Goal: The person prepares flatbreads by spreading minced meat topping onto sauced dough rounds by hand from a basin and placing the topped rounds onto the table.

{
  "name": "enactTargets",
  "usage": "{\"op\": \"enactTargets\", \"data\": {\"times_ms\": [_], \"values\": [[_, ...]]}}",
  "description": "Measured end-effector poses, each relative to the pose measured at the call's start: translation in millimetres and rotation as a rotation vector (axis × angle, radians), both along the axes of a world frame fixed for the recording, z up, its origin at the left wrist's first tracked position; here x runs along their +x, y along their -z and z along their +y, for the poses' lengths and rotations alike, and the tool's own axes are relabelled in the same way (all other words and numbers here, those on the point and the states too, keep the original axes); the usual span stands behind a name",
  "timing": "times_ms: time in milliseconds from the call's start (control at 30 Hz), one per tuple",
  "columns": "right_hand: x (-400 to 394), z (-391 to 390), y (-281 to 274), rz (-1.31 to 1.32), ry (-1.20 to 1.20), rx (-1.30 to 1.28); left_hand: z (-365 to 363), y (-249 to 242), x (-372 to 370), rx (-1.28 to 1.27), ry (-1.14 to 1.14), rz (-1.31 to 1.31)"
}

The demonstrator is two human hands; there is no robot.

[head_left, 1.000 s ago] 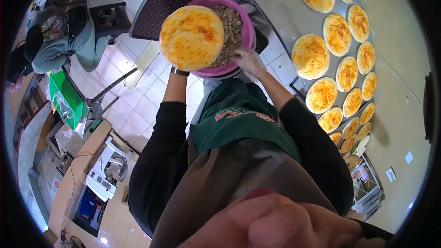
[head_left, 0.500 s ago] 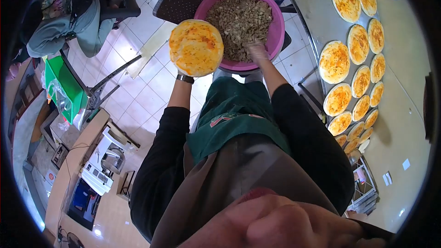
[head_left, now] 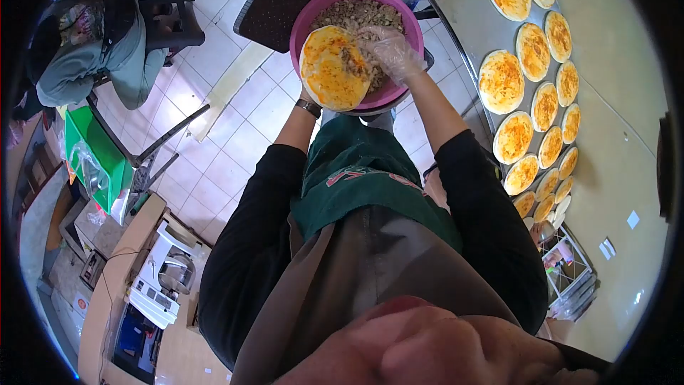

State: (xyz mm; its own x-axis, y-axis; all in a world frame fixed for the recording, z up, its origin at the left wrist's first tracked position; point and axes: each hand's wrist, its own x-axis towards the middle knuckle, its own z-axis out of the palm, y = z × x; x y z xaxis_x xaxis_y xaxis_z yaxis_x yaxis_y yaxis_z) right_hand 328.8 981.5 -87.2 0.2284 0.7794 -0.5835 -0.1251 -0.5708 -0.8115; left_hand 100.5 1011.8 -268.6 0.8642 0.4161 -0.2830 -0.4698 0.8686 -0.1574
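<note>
A round, browned flatbread (head_left: 331, 75) lies over my left hand (head_left: 306, 93), which grips it from below; most of that hand is hidden under the bread. In front of me is a pink tub (head_left: 305, 18) holding crumbly brown-grey filling (head_left: 360, 11) that looks like minced meat. The bread overlaps the tub's near left side. My right hand (head_left: 392, 53), in a clear plastic glove, is at the bread's right edge above the tub. Its fingers curl over some of the filling, and a little of it lies on the bread.
Several browned flatbreads (head_left: 501, 82) lie in rows on the metal table (head_left: 605, 171) at my right. A dark perforated chair seat (head_left: 285, 0) is behind the tub. To the left are a seated person (head_left: 107, 57), a green crate (head_left: 96, 164) and a white mixer (head_left: 160, 271).
My left hand has brought the flatbread rightward over the tub. My right hand has risen out of the filling to the bread's edge, with filling now on the bread.
</note>
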Motion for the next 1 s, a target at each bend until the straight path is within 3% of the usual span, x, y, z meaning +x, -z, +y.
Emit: {"op": "enactTargets", "data": {"times_ms": [33, 67, 267, 333, 367, 433, 467, 533, 567, 633, 833, 867, 933, 1000], "values": [[8, 3, 1, -0.208, -0.164, 0.036, 1, 1, 4, -0.004, 0.011, -0.005], [17, 1, 8, -0.209, -0.160, 0.039, 1, -1, 6, 0.000, 0.014, -0.002], [25, -4, 55, 0.057, 0.128, 0.007, 0, -10, 17, -0.003, 0.017, 0.006], [22, 2, 64, -0.355, -0.221, 0.279, -1, -12, 21, -0.006, 0.020, 0.009], [18, 5, 54, -0.353, -0.220, 0.278, -1, -13, 22, -0.007, 0.020, 0.011], [10, 10, 37, -0.095, -0.078, -0.030, -4, -15, 26, -0.006, 0.021, 0.009], [8, 12, 38, -0.094, -0.077, -0.030, -5, -16, 27, -0.007, 0.019, 0.012], [5, 16, 31, -0.359, -0.240, 0.281, -9, -18, 30, -0.014, 0.022, 0.012], [4, 16, 25, -0.357, -0.237, 0.276, -12, -18, 30, -0.014, 0.021, 0.017], [6, 17, 13, -0.774, -0.435, 0.283, -15, -19, 30, -0.020, 0.022, 0.020], [5, -25, 56, -0.827, -0.147, 0.376, -15, -23, 28, -0.012, 0.006, 0.034], [-3, -29, 56, -0.825, -0.145, 0.368, -15, -24, 29, -0.012, 0.006, 0.035], [-21, -30, 61, -0.773, -0.242, 0.663, -13, -26, 29, -0.014, 0.007, 0.037], [-7, -32, 70, -0.882, -0.212, 0.554, -12, -28, 31, -0.014, 0.001, 0.039]]}}
